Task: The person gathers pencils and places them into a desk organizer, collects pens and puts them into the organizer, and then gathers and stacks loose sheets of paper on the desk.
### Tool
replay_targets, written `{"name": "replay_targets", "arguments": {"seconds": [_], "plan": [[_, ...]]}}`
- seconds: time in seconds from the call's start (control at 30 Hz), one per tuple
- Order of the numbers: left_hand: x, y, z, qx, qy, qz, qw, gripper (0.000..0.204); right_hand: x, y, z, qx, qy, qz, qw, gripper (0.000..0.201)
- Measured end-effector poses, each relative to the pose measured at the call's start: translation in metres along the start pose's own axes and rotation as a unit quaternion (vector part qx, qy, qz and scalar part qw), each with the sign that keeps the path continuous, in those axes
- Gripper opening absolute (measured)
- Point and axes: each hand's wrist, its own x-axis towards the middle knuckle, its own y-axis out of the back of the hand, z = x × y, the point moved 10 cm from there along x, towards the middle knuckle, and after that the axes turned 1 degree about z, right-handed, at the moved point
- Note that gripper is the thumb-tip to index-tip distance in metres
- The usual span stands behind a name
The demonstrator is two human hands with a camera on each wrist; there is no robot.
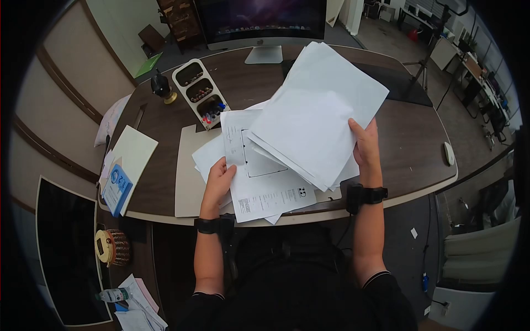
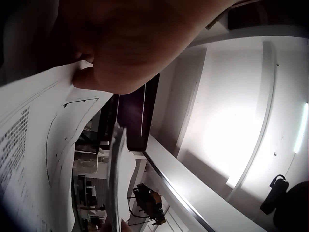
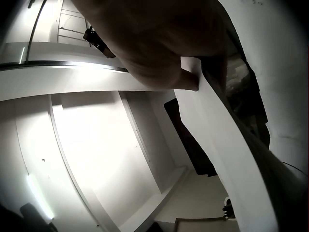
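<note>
My left hand (image 1: 219, 181) pinches the left edge of a printed sheet (image 1: 256, 194), which bears a line drawing and small text. With my right hand (image 1: 367, 144) I grip a thick stack of white papers (image 1: 312, 118) by its right edge, thumb on top. The stack is tilted and overlaps the printed sheet's upper right part. In the left wrist view, the printed sheet (image 2: 29, 145) bends down from the thumb, and the stack (image 2: 116, 174) shows edge-on beyond it. The right wrist view shows paper (image 3: 217, 135) curving away below the right hand (image 3: 169, 43).
More loose papers (image 1: 208, 154) lie under the sheet on a beige desk mat (image 1: 187, 187). Behind them stand a pen organizer (image 1: 194, 83) and a monitor (image 1: 262, 25). A blue box (image 1: 117, 190) sits at the left edge, a mouse (image 1: 449, 154) at the right.
</note>
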Motion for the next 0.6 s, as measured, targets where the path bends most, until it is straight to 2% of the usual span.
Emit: {"name": "replay_targets", "arguments": {"seconds": [0.03, 0.13, 0.2, 0.23, 0.27, 0.37, 0.4, 0.5, 0.6], "plan": [[-0.002, -0.004, 0.001, -0.026, 0.010, -0.005, 1.000, 0.029, -0.004, -0.002, 0.004, 0.011, -0.017, -0.009, 1.000, 0.055], [-0.008, -0.015, -0.007, -0.114, 0.102, -0.041, 0.987, 0.031, -0.014, -0.018, 0.016, 0.026, -0.060, -0.051, 0.996, 0.060], [-0.017, -0.023, 0.001, -0.158, 0.120, -0.028, 0.980, 0.033, -0.025, -0.038, 0.031, 0.012, -0.083, -0.092, 0.992, 0.067], [-0.020, -0.025, 0.003, -0.179, 0.129, -0.023, 0.975, 0.033, -0.028, -0.044, 0.042, -0.026, -0.090, -0.115, 0.989, 0.071], [-0.012, -0.020, -0.007, -0.097, 0.133, -0.034, 0.986, 0.036, -0.031, -0.049, 0.056, -0.063, -0.097, -0.136, 0.984, 0.075], [-0.004, -0.018, -0.022, -0.177, 0.117, -0.066, 0.975, 0.038, -0.035, -0.048, 0.100, -0.188, -0.106, -0.173, 0.961, 0.082], [-0.008, -0.018, -0.024, -0.216, 0.155, -0.036, 0.963, 0.041, -0.038, -0.052, 0.104, -0.232, -0.108, -0.180, 0.950, 0.085], [-0.007, -0.017, -0.027, -0.164, 0.182, -0.034, 0.969, 0.045, -0.050, -0.052, 0.114, -0.303, -0.176, -0.174, 0.920, 0.085], [-0.007, -0.029, -0.018, -0.031, 0.122, -0.079, 0.989, 0.052, -0.057, -0.054, 0.107, -0.408, -0.184, -0.203, 0.871, 0.088]]}}
